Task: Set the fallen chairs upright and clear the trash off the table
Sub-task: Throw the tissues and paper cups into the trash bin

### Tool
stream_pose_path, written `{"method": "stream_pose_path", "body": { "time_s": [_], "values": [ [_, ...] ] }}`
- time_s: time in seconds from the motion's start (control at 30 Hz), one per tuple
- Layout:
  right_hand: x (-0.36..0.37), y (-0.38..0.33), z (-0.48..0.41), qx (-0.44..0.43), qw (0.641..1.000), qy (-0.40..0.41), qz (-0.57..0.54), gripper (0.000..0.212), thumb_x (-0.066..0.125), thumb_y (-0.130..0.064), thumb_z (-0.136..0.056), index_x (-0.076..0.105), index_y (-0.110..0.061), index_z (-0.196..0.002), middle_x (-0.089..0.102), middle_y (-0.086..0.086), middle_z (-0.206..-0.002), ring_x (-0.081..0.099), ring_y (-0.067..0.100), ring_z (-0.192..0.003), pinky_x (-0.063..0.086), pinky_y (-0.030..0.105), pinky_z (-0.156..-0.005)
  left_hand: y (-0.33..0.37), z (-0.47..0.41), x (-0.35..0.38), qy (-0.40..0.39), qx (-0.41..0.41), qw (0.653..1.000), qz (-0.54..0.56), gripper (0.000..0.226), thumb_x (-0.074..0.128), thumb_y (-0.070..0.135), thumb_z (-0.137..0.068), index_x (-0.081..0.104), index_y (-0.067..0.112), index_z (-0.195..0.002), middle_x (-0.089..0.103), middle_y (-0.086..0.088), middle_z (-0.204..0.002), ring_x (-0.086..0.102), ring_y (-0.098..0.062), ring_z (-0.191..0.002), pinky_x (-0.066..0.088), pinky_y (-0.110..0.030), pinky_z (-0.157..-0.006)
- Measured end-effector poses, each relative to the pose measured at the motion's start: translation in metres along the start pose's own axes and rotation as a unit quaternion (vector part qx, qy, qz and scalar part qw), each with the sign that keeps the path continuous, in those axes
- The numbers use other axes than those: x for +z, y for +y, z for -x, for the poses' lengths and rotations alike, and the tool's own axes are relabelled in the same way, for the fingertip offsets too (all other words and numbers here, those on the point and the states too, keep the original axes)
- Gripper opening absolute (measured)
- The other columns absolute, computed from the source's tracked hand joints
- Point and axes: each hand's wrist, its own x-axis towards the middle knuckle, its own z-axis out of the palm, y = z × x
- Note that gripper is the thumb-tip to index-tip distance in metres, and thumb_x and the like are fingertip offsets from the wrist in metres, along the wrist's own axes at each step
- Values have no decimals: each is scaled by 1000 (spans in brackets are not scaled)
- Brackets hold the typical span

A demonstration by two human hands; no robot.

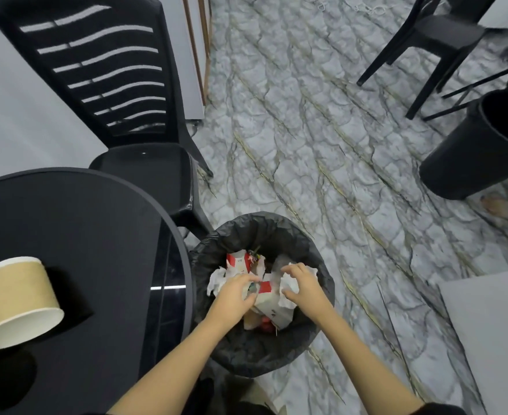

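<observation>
Both forearms reach down over the lined trash bin beside the round black table. The left hand curls half-closed on red-and-white paper trash, thumb touching it; the right hand claws around a crumpled white napkin, fingers bent. A kraft paper cup lies tipped on the table (a black chair stands upright behind).

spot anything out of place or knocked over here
Yes. A brown paper cup lies tipped on its side on the round black table, near its left edge. A black bin at the right also looks tilted. The chair by the table stands upright.
</observation>
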Motion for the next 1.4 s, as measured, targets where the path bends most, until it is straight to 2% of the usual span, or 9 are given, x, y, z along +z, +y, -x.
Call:
{"method": "stream_pose_path", "body": {
  "time_s": [0.13,0.27,0.43,0.7,0.9,1.07,1.13,1.23,1.4],
  "values": [
    [-3,-30,5,-43,999,5,-20,35,61,-11,-85,54,-14,-120,47,-4,-111,46,4,-103,35,14,-89,8,22,-20,27,25,999,18,39,53,8,-89,55,19,-126,56,1,-132,47,-13,-126,34,-24,-107],
    [-1,-71,10,-101,995,19,-18,33,63,-9,-84,58,-12,-116,48,-6,-106,52,10,-103,44,21,-94,10,51,-48,82,69,994,13,38,54,10,-89,56,23,-125,56,4,-130,45,-8,-123,34,-25,-108],
    [7,-132,15,-177,984,28,-22,32,66,-6,-83,59,-11,-114,52,-5,-106,51,4,-102,38,1,-79,-4,94,-87,166,83,983,-2,36,56,14,-89,57,26,-124,58,10,-126,43,3,-113,32,-8,-97],
    [52,-231,30,-300,954,-17,-12,32,66,-10,-83,59,-14,-113,54,-6,-106,53,7,-103,43,22,-95,-54,185,-144,316,34,948,29,35,58,13,-89,57,24,-122,59,7,-124,49,-2,-116,38,-22,-105],
    [96,-287,37,-360,931,-59,7,32,65,-9,-83,58,-16,-113,48,-7,-106,49,-3,-95,35,7,-84,-92,252,-177,404,-19,913,49,33,59,8,-87,60,20,-118,60,4,-120,51,-6,-111,37,-18,-98],
    [125,-326,30,-391,918,-58,43,34,65,-9,-83,56,-14,-115,46,-5,-108,48,9,-99,37,5,-74,-119,296,-209,477,-76,875,44,31,58,7,-89,60,18,-118,56,7,-115,48,-8,-110,35,-21,-95],
    [136,-334,27,-383,920,-59,61,35,61,-8,-84,54,-14,-118,44,-6,-111,46,8,-96,42,11,-74,-136,309,-217,479,-105,871,1,32,58,10,-89,59,20,-119,57,6,-122,49,-7,-112,37,-21,-97],
    [146,-343,23,-354,929,-62,84,39,56,-6,-83,51,-13,-121,45,-2,-119,46,12,-100,49,33,-83,-152,320,-224,454,-130,879,-64,34,59,17,-89,58,22,-122,59,4,-126,53,-14,-118,41,-30,-101],
    [149,-345,22,-333,939,-38,75,33,55,-2,-81,55,-11,-113,52,2,-111,52,18,-101,50,37,-81,-158,314,-235,377,-130,903,-162,36,59,34,-89,58,25,-123,63,6,-124,53,-15,-116,40,-30,-101]
  ]
}}
